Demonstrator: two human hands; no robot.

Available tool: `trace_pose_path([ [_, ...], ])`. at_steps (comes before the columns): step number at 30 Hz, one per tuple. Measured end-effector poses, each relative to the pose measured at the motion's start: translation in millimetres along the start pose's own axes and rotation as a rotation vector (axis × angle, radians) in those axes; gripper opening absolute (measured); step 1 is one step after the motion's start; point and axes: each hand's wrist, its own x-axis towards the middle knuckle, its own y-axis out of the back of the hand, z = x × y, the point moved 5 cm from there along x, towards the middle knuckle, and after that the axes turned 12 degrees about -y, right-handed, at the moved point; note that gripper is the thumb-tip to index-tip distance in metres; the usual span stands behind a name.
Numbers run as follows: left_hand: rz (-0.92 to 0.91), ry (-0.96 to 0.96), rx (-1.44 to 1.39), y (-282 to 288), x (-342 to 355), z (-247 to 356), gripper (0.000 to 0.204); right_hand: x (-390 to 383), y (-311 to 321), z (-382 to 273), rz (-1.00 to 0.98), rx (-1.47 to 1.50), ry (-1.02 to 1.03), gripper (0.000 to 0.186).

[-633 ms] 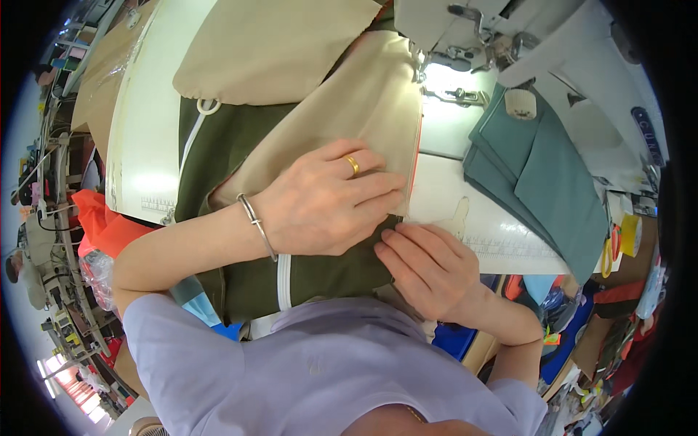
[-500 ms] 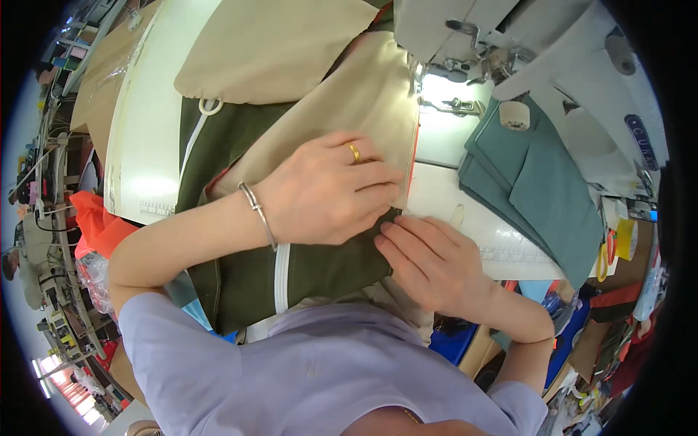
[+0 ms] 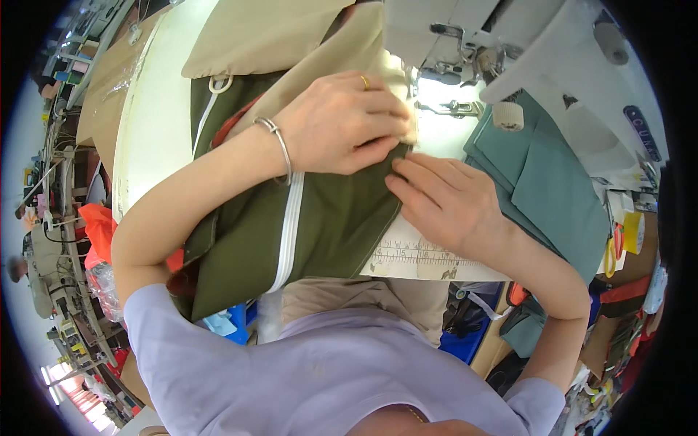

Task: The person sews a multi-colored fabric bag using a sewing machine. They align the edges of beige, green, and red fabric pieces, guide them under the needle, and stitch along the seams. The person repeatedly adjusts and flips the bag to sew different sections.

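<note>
A white counter (image 3: 156, 109) fills the upper left, and a white sewing machine (image 3: 465, 29) stands at the top with its lit needle area just beyond the hands. An olive-green garment (image 3: 334, 225) with a white zipper (image 3: 291, 218) running down it lies across the counter's near edge and the person's lap, with tan fabric (image 3: 262, 29) spread above it. A stack of teal fabric pieces (image 3: 552, 189) lies on the right, beside the machine. The left hand (image 3: 342, 123), wearing a gold ring and a silver bracelet (image 3: 280, 145) at the wrist, lies palm down with fingers curled loosely, pressing the tan and green cloth near the needle. The right hand (image 3: 447, 200) rests flat and open just beside it, fingertips on the green garment's edge, over a ruler strip (image 3: 414, 254) fixed to the counter.
</note>
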Motion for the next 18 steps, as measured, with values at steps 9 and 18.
trace_pose_path([
  [9,-0.097,-0.064,0.283,8,12,11,0.025,-8,-5,-4,0.105,-0.027,0.034,0.027],
  [18,-0.089,0.298,-0.002,8,10,-11,0.010,-9,-8,0,0.171,0.063,-0.010,0.025],
])
